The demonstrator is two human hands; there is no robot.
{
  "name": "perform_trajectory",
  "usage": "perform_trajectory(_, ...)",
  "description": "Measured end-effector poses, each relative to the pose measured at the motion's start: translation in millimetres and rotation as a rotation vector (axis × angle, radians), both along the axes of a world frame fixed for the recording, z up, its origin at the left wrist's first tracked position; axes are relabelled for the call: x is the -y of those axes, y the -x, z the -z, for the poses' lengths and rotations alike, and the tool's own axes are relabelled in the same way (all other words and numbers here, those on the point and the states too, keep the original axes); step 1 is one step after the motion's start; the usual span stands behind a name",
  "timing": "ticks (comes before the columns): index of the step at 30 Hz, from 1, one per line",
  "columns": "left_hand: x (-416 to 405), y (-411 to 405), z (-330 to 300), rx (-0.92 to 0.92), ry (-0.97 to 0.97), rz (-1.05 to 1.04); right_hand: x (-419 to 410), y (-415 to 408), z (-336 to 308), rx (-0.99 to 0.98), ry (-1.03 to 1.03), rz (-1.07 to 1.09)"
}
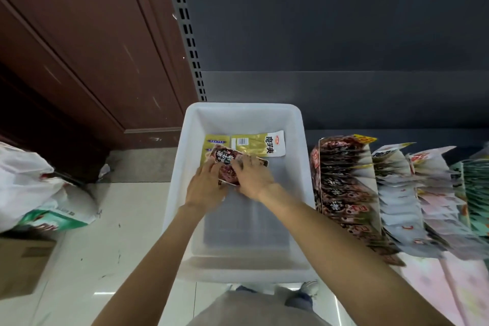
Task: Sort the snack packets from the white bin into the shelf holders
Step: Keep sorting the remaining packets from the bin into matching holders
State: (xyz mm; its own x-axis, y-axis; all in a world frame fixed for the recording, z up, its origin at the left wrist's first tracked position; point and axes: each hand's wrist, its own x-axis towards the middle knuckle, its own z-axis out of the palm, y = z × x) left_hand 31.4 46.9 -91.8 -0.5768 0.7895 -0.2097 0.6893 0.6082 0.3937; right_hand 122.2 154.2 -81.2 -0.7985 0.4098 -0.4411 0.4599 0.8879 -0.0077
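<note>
Nearest the camera, the person's grey garment (251,307) and one shoe (308,289) show below the near rim of the white bin (238,270). Both forearms reach forward over that rim into the bin.

The left hand (205,184) and the right hand (252,176) meet over the middle of the bin, fingers curled around a dark red packet (229,164). The left hand holds its left edge, and the right hand covers its right side and near corner. The packet lies tilted, with its far end over the yellow packets (254,144).

The near half of the bin floor is bare. The yellow packets lie flat against the far part of the floor, one with a white end at the right. The bin's far wall stands just beyond them.

Right of the bin, just beside its wall, rows of packets (346,193) stand on edge in the shelf holders, dark red nearest, then white (397,206), pale pink (434,193) and green (473,193) farther right.

Left of the bin lie open floor tiles (127,219), a cardboard box (23,264) and a white bag (34,190).

Farthest, a brown door (79,47) stands at left, a slotted upright (185,26) runs at the centre, and the dark shelf back (330,21) fills the right.
</note>
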Motion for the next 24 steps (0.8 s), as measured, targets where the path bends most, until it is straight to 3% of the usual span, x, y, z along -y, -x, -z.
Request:
perform_trajectory(2, 1, 2, -4, 0.098, -0.233, -0.079, 6, 0, -12, -0.002, -0.061, -0.023)
perform_trajectory(4, 2, -2, -19, 0.188, -0.535, -0.167, 9, -3, -33, -0.162, -0.033, 0.053)
perform_trajectory(7, 0, -16, -56, 0.411, -0.830, -0.355, 9, -17, -62, -0.510, 0.154, 0.405)
perform_trajectory(10, -4, -25, -83, 0.778, -0.896, -0.421, 13, -32, -77, -0.998, 0.754, 0.899)
perform_trajectory(12, -5, -26, -91, 0.989, -0.798, -0.375, 15, -41, -85, -1.142, 1.139, 1.064)
perform_trajectory(13, -5, -27, -92, 1.031, -0.758, -0.340, 16, -45, -89, -1.151, 1.223, 1.068)
perform_trajectory(16, -4, -29, -91, 0.878, -0.709, -0.204, 13, -56, -95, -1.233, 1.167, 1.051)
perform_trajectory(19, -7, -29, -95, 0.553, -0.488, 0.037, -5, -80, -107, -1.317, 0.874, 0.929)
perform_trajectory(21, -13, -34, -101, 0.370, -0.382, 0.242, -22, -107, -123, -1.190, 0.681, 0.738)
perform_trajectory(24, -28, -55, -122, 0.244, -0.346, 0.400, -42, -149, -140, -0.826, 0.424, 0.511)
